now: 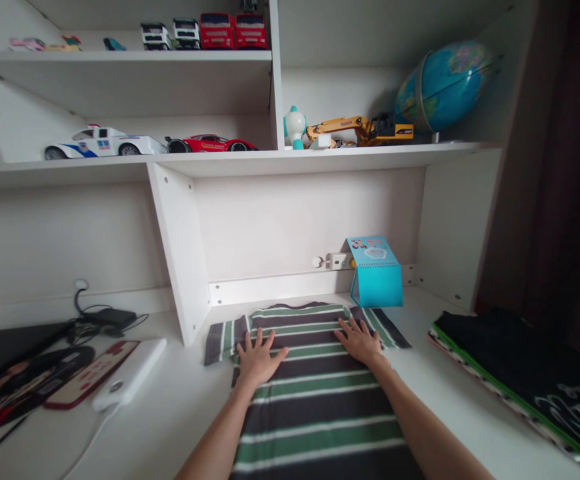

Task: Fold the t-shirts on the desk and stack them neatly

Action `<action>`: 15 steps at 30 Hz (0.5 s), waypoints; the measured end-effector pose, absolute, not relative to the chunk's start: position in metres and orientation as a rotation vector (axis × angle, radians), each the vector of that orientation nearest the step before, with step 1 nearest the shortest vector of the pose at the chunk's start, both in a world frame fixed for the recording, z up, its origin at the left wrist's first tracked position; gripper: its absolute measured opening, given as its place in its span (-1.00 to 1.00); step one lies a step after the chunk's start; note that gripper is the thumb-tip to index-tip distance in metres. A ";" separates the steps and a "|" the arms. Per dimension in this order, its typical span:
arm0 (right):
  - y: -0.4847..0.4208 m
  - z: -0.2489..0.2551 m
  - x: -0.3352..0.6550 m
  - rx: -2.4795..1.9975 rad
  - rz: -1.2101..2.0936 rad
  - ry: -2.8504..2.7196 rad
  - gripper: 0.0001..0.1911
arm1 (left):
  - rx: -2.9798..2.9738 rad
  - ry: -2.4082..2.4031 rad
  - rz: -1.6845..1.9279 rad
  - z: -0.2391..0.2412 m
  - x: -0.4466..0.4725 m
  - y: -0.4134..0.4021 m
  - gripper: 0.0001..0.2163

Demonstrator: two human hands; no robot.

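Note:
A striped T-shirt (315, 387) in green, dark grey and white lies spread flat on the white desk, its short sleeves out to both sides and its collar end toward the back. My left hand (259, 359) rests palm down on the shirt near the left sleeve, fingers spread. Near the right sleeve, my right hand (359, 339) presses flat on the cloth, also with fingers apart. Neither hand grips the fabric. The shirt's lower end runs out of the bottom of the view.
Folded dark clothes (525, 380) are stacked on the right. A blue desk calendar (377, 283) stands behind the right sleeve. On the left lie a white power strip (130, 373), a red-and-white board (93, 375) and a black adapter (110, 319). Shelves above hold toy vehicles and a globe (445, 87).

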State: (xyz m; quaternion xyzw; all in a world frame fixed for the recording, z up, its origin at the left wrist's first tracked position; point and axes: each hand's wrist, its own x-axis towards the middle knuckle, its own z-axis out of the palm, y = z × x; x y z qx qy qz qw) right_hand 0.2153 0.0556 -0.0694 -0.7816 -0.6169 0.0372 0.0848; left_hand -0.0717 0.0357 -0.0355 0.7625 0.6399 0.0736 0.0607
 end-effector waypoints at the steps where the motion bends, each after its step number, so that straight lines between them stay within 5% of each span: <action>1: 0.056 -0.069 0.216 -2.334 0.109 -1.842 -0.41 | 2.309 1.938 0.218 -0.036 -0.071 0.036 -0.24; 15: 0.054 -0.068 0.213 -2.328 0.088 -1.846 -0.41 | 2.323 1.955 0.226 -0.040 -0.068 0.040 -0.24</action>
